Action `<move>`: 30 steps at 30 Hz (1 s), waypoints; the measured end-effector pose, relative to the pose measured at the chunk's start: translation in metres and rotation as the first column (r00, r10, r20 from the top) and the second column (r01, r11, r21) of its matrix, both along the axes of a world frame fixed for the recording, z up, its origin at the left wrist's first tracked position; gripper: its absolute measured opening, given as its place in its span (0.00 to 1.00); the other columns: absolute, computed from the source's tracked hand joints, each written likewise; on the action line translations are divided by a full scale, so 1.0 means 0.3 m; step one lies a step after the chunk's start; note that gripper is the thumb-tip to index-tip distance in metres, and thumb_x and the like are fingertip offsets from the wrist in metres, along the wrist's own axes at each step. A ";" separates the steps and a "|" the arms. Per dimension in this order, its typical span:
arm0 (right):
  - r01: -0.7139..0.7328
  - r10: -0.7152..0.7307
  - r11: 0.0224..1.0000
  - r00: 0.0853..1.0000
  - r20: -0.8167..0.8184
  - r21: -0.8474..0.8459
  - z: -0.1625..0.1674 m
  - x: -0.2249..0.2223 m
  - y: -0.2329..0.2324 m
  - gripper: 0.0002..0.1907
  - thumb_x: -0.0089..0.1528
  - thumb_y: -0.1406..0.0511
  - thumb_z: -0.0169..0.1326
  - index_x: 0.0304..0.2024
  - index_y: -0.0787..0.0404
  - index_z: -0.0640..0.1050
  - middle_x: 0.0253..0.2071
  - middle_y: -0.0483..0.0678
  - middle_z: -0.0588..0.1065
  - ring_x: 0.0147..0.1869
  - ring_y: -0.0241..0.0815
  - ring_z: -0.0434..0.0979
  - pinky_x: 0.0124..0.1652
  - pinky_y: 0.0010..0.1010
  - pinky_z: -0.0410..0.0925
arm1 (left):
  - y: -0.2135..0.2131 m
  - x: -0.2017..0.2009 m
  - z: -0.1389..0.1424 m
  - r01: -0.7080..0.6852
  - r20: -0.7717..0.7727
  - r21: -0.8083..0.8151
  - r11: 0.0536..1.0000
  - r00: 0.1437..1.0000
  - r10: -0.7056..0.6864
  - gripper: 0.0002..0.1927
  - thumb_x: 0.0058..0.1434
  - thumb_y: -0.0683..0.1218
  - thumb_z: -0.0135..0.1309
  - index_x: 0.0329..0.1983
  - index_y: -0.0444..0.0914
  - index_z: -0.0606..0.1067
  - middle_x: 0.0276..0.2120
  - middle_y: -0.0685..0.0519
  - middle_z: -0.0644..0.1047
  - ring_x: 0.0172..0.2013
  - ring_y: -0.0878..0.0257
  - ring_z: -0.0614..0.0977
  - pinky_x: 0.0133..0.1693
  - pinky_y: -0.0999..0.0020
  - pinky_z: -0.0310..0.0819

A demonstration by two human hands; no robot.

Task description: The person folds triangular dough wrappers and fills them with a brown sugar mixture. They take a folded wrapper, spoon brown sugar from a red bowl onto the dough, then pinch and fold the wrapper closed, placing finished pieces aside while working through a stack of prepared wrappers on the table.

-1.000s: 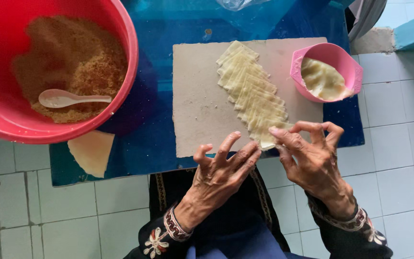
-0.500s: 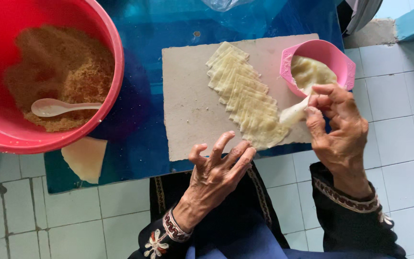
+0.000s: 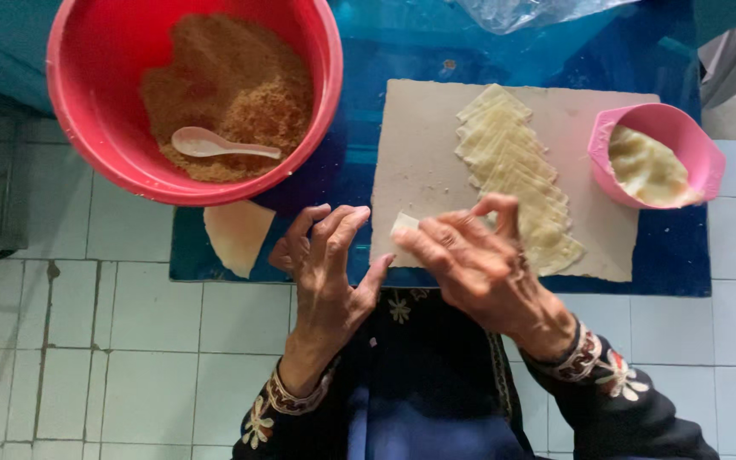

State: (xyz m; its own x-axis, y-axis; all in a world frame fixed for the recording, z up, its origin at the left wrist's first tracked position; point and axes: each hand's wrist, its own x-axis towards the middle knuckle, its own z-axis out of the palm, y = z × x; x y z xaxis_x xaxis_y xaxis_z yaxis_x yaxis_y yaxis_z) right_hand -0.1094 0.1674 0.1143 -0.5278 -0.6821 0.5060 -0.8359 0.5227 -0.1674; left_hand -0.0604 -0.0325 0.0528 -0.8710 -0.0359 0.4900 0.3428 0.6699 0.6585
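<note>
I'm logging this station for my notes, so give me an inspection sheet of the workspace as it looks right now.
Surface: blue mat on pale floor tiles, beige board on it.
Job's things: row of overlapped thin wrappers; white wrapper piece pinched by right hand.
Clutter: red bowl of brown crumbly filling, white spoon; pink cup of pale paste; loose wrapper.
Grip: left hand empty, fingers spread.
Cables: nothing seen.
Surroundings: clear plastic bag.

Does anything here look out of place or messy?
One pale wrapper lies apart from the fanned wrapper stack, half tucked under the red bowl and hanging over the blue mat's edge. Nothing looks spilled.
</note>
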 end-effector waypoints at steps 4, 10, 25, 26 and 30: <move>-0.034 0.033 0.999 0.999 0.042 0.019 -0.076 0.049 -0.060 0.25 0.56 0.71 0.60 0.57 0.58 0.74 0.46 0.48 0.79 0.47 0.45 0.80 0.49 0.49 0.59 | -0.066 0.003 -0.026 -0.002 -0.045 -0.223 0.975 0.999 -0.008 0.17 0.59 0.47 0.67 0.50 0.48 0.78 0.56 0.61 0.74 0.63 0.53 0.68 0.59 0.50 0.49; 0.068 -0.059 0.996 0.989 0.134 -0.065 -0.152 0.088 -0.056 0.24 0.57 0.75 0.62 0.55 0.57 0.73 0.45 0.42 0.79 0.48 0.43 0.80 0.51 0.47 0.59 | -0.092 0.007 -0.048 0.040 -0.054 -0.293 0.955 0.997 -0.058 0.07 0.62 0.48 0.63 0.40 0.53 0.77 0.51 0.70 0.76 0.63 0.61 0.69 0.57 0.49 0.47; 0.194 -0.190 0.981 0.949 0.252 0.011 -0.079 0.088 -0.060 0.31 0.52 0.68 0.66 0.58 0.56 0.73 0.43 0.41 0.78 0.52 0.44 0.76 0.54 0.42 0.57 | -0.092 -0.008 -0.011 0.010 -0.089 -0.228 0.974 0.996 -0.031 0.06 0.66 0.46 0.60 0.44 0.48 0.76 0.45 0.65 0.77 0.53 0.63 0.75 0.54 0.48 0.48; 0.212 -0.205 0.977 0.944 0.258 -0.002 -0.085 0.089 -0.062 0.30 0.54 0.70 0.65 0.59 0.56 0.73 0.43 0.40 0.79 0.52 0.43 0.76 0.55 0.42 0.57 | -0.089 -0.013 -0.006 0.025 -0.074 -0.206 0.978 0.996 -0.041 0.06 0.66 0.46 0.60 0.44 0.47 0.76 0.44 0.64 0.77 0.51 0.63 0.75 0.53 0.49 0.49; 0.256 -0.230 0.963 0.942 0.246 -0.080 -0.083 0.052 -0.045 0.28 0.56 0.74 0.63 0.59 0.56 0.73 0.44 0.40 0.78 0.52 0.41 0.78 0.57 0.41 0.59 | -0.075 -0.073 0.023 0.069 -0.044 -0.128 0.989 0.996 -0.075 0.07 0.66 0.44 0.60 0.45 0.45 0.75 0.44 0.61 0.77 0.47 0.62 0.78 0.52 0.52 0.51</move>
